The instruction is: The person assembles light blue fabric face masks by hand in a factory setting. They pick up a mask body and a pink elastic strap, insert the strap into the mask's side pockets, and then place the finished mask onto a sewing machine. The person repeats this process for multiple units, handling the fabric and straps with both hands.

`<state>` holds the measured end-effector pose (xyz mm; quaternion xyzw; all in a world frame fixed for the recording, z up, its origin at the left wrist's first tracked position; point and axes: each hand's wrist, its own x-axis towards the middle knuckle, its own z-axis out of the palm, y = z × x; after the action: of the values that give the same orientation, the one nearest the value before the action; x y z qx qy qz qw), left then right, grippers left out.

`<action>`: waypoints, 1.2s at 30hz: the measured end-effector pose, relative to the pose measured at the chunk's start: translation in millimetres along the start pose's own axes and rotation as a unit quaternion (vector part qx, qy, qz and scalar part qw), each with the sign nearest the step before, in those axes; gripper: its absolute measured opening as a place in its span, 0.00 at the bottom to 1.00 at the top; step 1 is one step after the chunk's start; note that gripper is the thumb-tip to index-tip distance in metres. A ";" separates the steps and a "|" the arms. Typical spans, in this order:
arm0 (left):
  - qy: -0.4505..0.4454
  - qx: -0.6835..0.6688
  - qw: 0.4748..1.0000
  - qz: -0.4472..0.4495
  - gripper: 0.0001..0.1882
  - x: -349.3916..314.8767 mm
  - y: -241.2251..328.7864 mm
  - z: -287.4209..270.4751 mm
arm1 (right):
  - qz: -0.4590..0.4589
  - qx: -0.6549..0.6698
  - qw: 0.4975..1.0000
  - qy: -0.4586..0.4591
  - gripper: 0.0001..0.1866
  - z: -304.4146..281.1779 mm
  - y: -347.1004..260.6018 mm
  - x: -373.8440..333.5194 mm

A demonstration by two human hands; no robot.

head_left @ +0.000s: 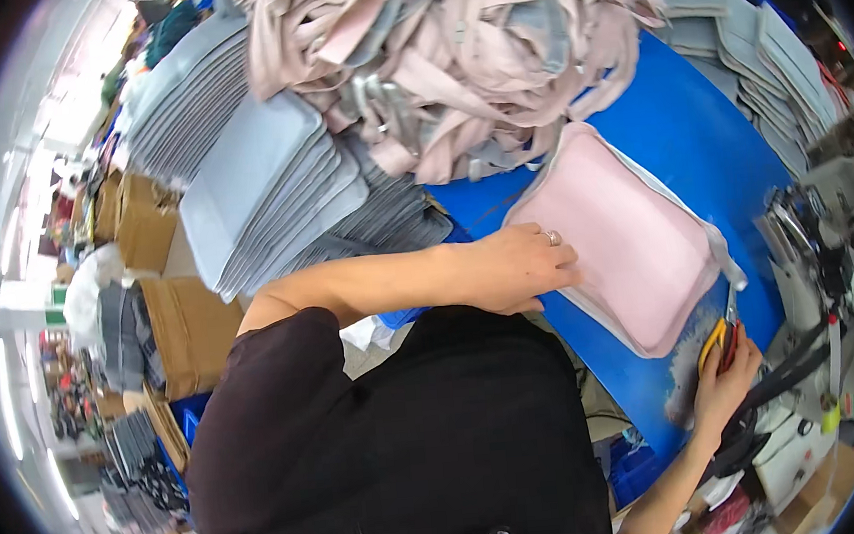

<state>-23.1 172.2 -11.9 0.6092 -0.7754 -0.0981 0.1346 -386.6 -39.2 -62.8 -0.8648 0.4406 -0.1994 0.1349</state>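
Note:
A pink rounded-rectangle fabric panel point(636, 240) with a pale tape edging lies on the blue work table point(739, 157). My left hand point(519, 268), with a ring on one finger, is closed on the panel's left edge, thumb at the near side and fingers over the top. At the panel's right corner my right hand point(725, 376) grips scissors point(713, 341) with yellow and dark handles. Their blades point away from me, close beside the loose end of the pale tape point(733, 268). Whether the blades touch the tape is too small to tell.
A large heap of pink and grey fabric strips point(470, 43) covers the table's far side. Stacked grey-blue panels point(250, 181) stand at the left, more grey pieces point(773, 69) at the far right. Sewing machine parts point(811, 237) border the right edge. Cardboard boxes point(186, 331) stand left.

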 end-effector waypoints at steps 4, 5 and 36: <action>0.108 0.026 0.990 -0.092 0.10 -58.6 -25.0 -102.1 | -0.024 0.003 0.998 0.050 0.23 1.2 3.8 4.1; 0.082 0.077 0.979 -0.170 0.10 -75.5 -37.6 -138.1 | -0.017 0.010 0.998 0.055 0.22 -0.8 1.2 2.7; -0.011 -0.433 0.887 -0.161 0.12 51.3 -45.9 -88.0 | -0.100 0.360 0.857 -0.356 0.12 -37.9 -137.5 75.7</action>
<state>36.6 112.5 61.3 0.6055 -0.5486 -0.4514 0.3586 -266.5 -24.1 44.1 -0.8072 0.1711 -0.0351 0.5638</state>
